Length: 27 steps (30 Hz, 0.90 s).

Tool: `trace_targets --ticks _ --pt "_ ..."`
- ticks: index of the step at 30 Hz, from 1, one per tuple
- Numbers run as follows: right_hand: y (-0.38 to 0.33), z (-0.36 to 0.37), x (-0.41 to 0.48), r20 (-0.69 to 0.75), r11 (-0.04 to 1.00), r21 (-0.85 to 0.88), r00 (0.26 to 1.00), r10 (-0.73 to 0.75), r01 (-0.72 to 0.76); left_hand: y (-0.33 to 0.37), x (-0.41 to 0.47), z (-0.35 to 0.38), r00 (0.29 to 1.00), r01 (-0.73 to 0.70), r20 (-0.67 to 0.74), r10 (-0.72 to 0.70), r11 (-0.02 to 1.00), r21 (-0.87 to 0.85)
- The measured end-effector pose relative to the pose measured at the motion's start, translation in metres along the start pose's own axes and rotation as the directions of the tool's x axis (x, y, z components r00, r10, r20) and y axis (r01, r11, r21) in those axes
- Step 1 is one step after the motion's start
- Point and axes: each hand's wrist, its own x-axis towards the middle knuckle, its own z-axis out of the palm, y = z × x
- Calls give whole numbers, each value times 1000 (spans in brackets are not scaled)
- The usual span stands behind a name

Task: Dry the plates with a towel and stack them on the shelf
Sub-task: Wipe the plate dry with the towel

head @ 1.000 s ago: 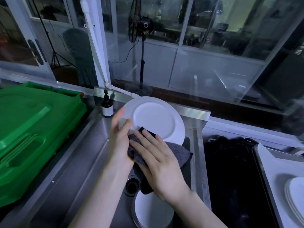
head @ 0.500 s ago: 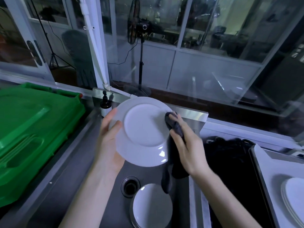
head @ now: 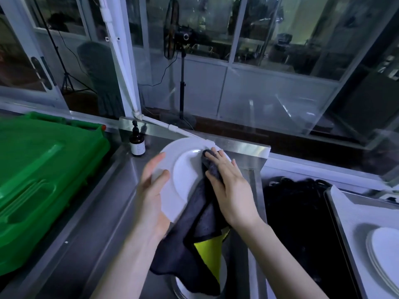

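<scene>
Obs., left to right.

Green plastic lid (head: 43, 180) fills the counter's (head: 90, 223) left edge. A dark pump bottle (head: 137, 144) stands at the back edge.

Left hand (head: 151, 203): grip clenched on the left rim of a white plate (head: 185, 178), thumb across the front and palm under the lower edge. The plate is off the counter, above the basin, near the back edge. It is tilted up, with one flat side toward the person.

Right hand (head: 231, 188): grip bunches a dark grey towel (head: 194, 238) and presses it to the plate's upper right rim. The loose cloth hangs down across the lower rim and shows a yellow patch.

Beneath the towel, low in the basin, another plate (head: 223, 274) is partly hidden; how many lie there, cannot tell.

Right of the basin is a dark heap (head: 302, 212), unidentified. Past it is a pale lined surface, probably the shelf (head: 349, 212), carrying a stack of plates (head: 384, 253).

Judgement: wiping is in progress. The stack lies well to the right of the held plate, beyond the heap. The right hand is nearer to it, but the left one carries the plate. The transfer therefore needs either a hand-over or a left reach across the body.
</scene>
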Motion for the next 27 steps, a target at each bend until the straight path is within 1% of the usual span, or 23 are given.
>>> trace_targets --ticks 2,5,6,7,10,12,14,15,19,22,24,27 --pt "2 -2 -21 -5 1000 5 1000 -27 27 0 2 -1 1000 13 22 -12 999 -51" --pt "-4 5 -54 43 981 -63 983 -180 182 -6 0 7 998 53 30 -51 995 -90" --pt "-5 8 -57 53 975 -72 977 -208 211 -9 -2 12 996 81 46 -77 993 -91" --pt "-5 7 -56 46 978 -66 980 -196 199 -13 -6 19 993 107 66 -102 991 -81" --pt "0 -7 -39 13 999 -27 999 -42 42 -21 -15 40 988 117 103 -117 993 3" --pt "13 -26 -32 -12 997 -60 999 38 -38 -25 -18 52 987 108 113 -113 993 46" --pt "29 -47 -37 -63 991 -90 993 98 -104 -29 -15 61 986 116 112 -122 991 60" --pt "36 -57 -45 -98 988 -71 987 128 -136 -31 -13 66 984 127 118 -133 990 57" --pt "57 -92 -95 -234 956 137 929 287 -261 -42 -10 91 968 171 179 -176 984 46" --pt "68 -118 -126 -329 915 220 857 397 -340 -56 -14 114 962 173 205 -180 984 51" --pt "75 -137 -139 -357 908 158 835 419 -388 -62 -18 130 953 200 227 -202 979 34" --pt "82 -159 -157 -318 913 -77 878 359 -401 -71 -26 155 935 269 234 -267 963 23"
